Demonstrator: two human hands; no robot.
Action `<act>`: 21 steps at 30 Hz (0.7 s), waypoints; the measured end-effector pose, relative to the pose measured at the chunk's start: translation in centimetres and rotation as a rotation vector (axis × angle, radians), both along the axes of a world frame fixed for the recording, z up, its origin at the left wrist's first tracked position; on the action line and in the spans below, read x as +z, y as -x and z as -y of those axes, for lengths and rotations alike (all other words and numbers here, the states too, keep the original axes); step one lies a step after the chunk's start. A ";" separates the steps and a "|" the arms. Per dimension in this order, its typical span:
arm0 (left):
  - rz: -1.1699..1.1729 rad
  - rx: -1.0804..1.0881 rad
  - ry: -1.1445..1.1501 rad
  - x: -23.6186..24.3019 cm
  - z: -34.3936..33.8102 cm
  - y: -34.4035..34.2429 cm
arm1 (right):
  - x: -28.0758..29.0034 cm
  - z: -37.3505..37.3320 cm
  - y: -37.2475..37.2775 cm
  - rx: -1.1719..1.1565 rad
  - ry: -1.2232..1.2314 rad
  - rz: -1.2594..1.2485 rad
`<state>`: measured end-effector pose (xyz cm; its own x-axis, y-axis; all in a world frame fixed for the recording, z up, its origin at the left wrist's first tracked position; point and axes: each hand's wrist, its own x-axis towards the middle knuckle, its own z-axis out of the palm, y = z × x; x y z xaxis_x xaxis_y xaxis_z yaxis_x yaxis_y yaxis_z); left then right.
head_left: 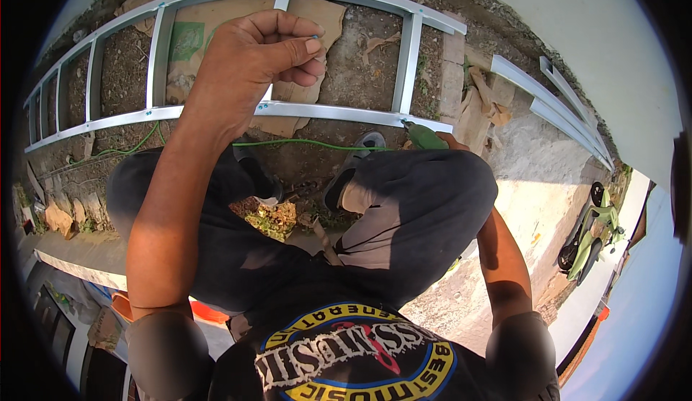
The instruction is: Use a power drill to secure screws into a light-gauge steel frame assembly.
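Observation:
A silvery metal frame (pixel 346 115), built like a ladder with two rails and several crossbars, lies on the ground in front of my legs. Small blue screw heads dot its joints. My left hand (pixel 263 51) is raised over the middle crossbar, thumb and fingers pinched on a tiny blue screw (pixel 315 37) that barely shows. My right hand (pixel 453 141), mostly hidden behind my right knee, grips a green power drill (pixel 427 138). The drill's nose points at the near rail, by a screw at the right-end crossbar joint; contact cannot be made out.
Cardboard (pixel 306 22) lies under the frame on bare soil. A green cable (pixel 288 141) runs along the near rail past my feet. Loose metal channels (pixel 555 109) rest at the right beside a pale wall (pixel 605 47). Farther right stands a green two-wheeler (pixel 595 231).

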<state>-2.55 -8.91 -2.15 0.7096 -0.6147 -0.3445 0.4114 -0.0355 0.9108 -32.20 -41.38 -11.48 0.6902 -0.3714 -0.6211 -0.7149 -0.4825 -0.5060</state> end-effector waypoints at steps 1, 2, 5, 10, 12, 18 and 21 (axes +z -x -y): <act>0.006 0.000 -0.009 0.1 -0.1 -0.1 | 0.0 -0.1 0.0 0.005 0.004 -0.003; 0.011 -0.001 -0.017 0.2 -0.2 -0.1 | 0.0 -0.1 0.0 0.010 0.008 -0.007; 0.006 -0.005 -0.010 0.2 -0.3 -0.2 | 0.1 -0.2 0.1 0.022 0.027 -0.018; 0.001 0.001 -0.002 0.3 0.0 -0.1 | 0.6 0.0 0.0 0.043 0.072 -0.030; -0.007 0.004 0.011 0.2 0.2 0.0 | 1.0 0.1 0.1 0.050 0.095 -0.036; 0.006 0.007 0.011 0.4 -0.3 -0.1 | 1.1 -0.2 -0.7 0.093 0.133 -0.047; 0.005 -0.006 0.002 0.0 -0.5 -0.2 | 0.7 -0.2 -0.9 0.115 0.146 -0.065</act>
<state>-2.38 -8.39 -2.19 0.7075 -0.6196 -0.3399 0.4071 -0.0358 0.9127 -31.33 -41.20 -10.76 0.6934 -0.3818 -0.6111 -0.6798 -0.6279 -0.3789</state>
